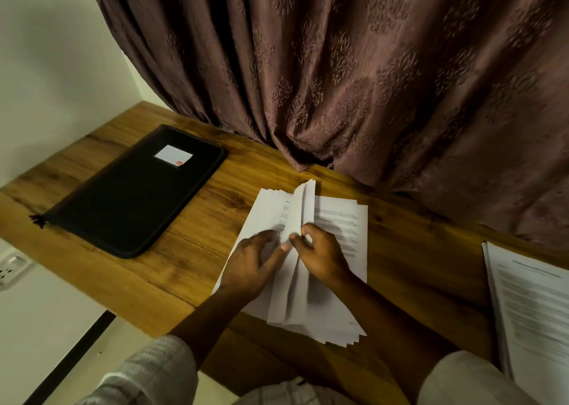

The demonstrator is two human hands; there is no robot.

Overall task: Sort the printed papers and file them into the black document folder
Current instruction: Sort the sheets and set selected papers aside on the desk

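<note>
Brown curtain hangs behind my wooden desk, and its bottom edge sits on the wood just behind my paper pile. On the left is a white wall with a wall socket low down. One black folder lies flat and zipped on the left of the desk, well apart from the pile, with one white label on its cover. Only wood lies between the folder and the pile. My left hand lies on the pile with its fingers mostly straight and spread, and one fingertip reaches the lifted sheets. My right hand has its fingers curled and pinches those sheets, which stand up in a fold between my two hands. The sheets are too blurry for me to count. I see two lots of printed papers: the fanned pile under my hands, and a second pile at the right edge of the desk.
</note>
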